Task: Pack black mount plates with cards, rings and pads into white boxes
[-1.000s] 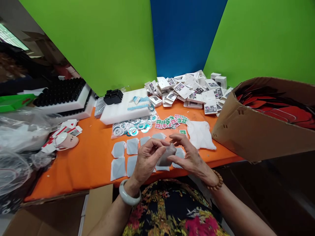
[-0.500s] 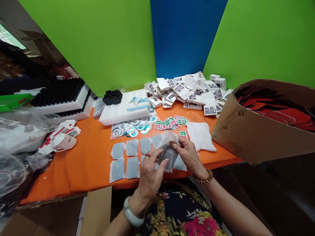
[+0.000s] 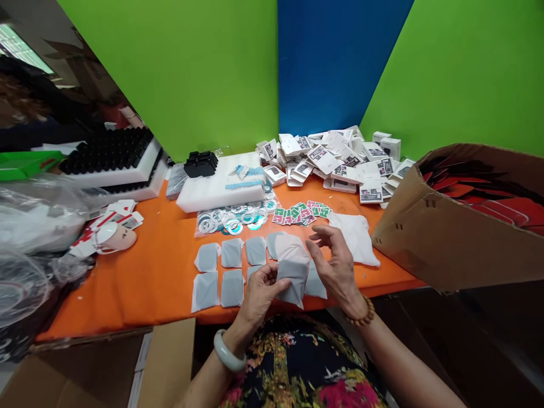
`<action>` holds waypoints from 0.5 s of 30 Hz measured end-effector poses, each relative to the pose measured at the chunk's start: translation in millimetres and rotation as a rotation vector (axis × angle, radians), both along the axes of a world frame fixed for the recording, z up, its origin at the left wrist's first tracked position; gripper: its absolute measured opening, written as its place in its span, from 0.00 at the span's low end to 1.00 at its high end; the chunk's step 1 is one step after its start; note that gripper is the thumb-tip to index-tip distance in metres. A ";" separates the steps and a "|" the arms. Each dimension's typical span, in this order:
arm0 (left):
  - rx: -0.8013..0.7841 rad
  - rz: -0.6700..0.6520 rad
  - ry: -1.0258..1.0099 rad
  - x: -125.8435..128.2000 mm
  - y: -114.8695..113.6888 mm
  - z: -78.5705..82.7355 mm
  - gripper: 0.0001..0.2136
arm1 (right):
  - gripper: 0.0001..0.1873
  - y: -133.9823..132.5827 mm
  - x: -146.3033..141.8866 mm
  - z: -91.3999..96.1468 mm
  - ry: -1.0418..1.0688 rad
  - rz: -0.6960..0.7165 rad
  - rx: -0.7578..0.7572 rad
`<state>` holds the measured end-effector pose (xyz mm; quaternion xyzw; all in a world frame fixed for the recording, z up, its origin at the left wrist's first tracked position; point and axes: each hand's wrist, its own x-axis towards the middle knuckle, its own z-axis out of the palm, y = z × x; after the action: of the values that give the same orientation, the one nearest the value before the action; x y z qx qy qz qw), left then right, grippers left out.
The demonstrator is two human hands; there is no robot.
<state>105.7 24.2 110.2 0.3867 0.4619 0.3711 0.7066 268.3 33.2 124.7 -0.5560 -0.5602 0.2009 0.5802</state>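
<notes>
Packet (image 3: 292,276): flat grey square in thin, crinkled whitish wrap (image 3: 292,247), above orange table (image 3: 161,277); left hand (image 3: 257,296) pinches its left edge; right hand (image 3: 339,273) just beside, thumb and fingers parted, holding nothing

Along the far edge of the orange-covered table (image 3: 157,283), I observe a royal-blue panel (image 3: 335,68) between two lime-green panels (image 3: 191,68); beyond the far left corner, a bright window (image 3: 25,51) marks a dim room.

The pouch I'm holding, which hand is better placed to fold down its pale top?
Probably your right hand: it looks empty and open, beside the pale top. Your left hand pinches the pouch.
</notes>
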 end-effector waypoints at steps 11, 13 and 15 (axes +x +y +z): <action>0.133 0.053 0.041 2.3 8.5 -4.8 0.14 | 0.20 -14.8 -0.1 -23.0 0.217 0.556 -0.305; 0.091 0.084 0.022 9.8 12.8 -11.2 0.16 | 0.22 -13.1 -2.2 -34.5 0.381 0.500 -0.337; 0.046 0.131 0.016 19.6 18.8 -17.9 0.18 | 0.24 -9.1 -0.9 -45.1 0.526 0.431 -0.368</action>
<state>125.3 43.0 92.3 0.3745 0.4833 0.4241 0.6680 267.4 24.1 79.6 -0.4497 -0.4510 0.5511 0.5392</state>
